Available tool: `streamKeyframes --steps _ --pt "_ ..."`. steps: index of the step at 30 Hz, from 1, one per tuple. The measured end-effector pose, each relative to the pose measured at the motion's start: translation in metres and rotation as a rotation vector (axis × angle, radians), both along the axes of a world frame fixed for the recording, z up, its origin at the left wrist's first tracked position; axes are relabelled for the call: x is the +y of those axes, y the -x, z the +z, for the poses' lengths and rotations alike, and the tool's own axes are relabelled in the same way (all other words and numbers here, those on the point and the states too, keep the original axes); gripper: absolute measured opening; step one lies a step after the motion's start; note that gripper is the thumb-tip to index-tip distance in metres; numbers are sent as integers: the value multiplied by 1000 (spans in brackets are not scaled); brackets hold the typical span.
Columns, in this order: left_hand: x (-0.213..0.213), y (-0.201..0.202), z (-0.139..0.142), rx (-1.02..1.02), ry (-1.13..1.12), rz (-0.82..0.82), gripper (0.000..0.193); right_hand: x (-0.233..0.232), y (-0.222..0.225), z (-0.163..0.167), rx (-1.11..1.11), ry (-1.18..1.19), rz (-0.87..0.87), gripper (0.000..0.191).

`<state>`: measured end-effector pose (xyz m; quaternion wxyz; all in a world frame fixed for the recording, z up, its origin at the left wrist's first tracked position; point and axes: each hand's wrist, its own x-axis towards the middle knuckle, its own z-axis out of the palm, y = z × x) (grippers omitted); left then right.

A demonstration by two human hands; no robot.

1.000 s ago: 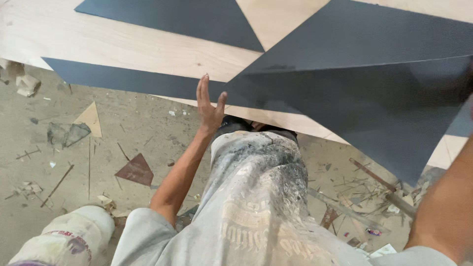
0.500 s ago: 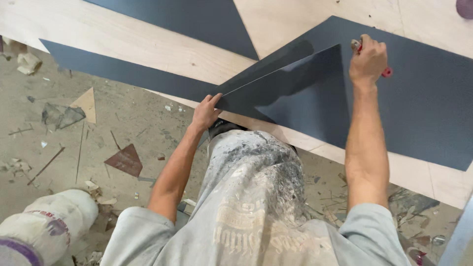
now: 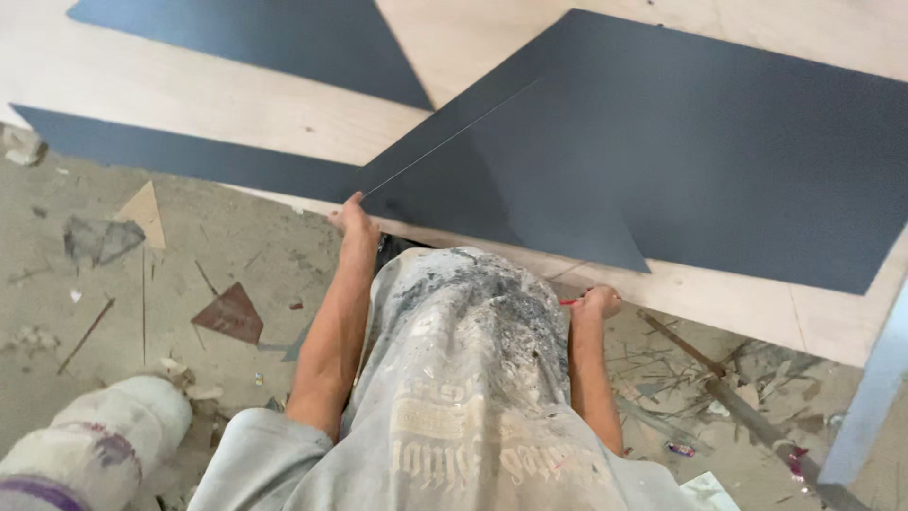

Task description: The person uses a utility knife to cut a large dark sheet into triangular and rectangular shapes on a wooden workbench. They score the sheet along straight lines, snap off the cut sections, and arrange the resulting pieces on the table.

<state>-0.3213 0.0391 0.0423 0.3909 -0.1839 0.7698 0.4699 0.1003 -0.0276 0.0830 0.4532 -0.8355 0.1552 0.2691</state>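
A large dark grey laminate sheet [image 3: 700,142] lies flat on a pale plywood board [image 3: 236,90]. My left hand [image 3: 355,220] grips the sheet's near left corner at the board's edge, fingers curled under it. My right hand [image 3: 596,303] hangs lower, just off the board's near edge beside my paint-stained shirt [image 3: 473,378], closed around a thin red tool [image 3: 569,301] of which only the tip shows. Other dark grey pieces lie on the board: a triangle [image 3: 274,38] at the top left and a long strip [image 3: 170,156] along the near left edge.
The dusty concrete floor [image 3: 113,312] is strewn with offcuts: a brown triangle [image 3: 227,314], a tan triangle [image 3: 144,210], a grey scrap [image 3: 95,241]. A white stained container [image 3: 95,445] sits at bottom left. Splinters and strips lie at right near a pale blue upright [image 3: 870,397].
My right hand has left the top of the dark sheet and dropped to the board's near edge, still closed on the red tool. The raised sheet now lies flat. My left hand stays at its corner.
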Motion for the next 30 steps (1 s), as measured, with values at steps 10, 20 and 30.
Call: streamKeyframes --steps 10,20,30 --pt "34 4 29 -301 222 27 61 60 -21 22 183 -174 -305 24" --pt "25 19 29 -373 174 147 36 84 2 50 250 -84 -256 26" --pt "1 5 20 136 135 82 30 71 -27 13 575 -57 -253 25"
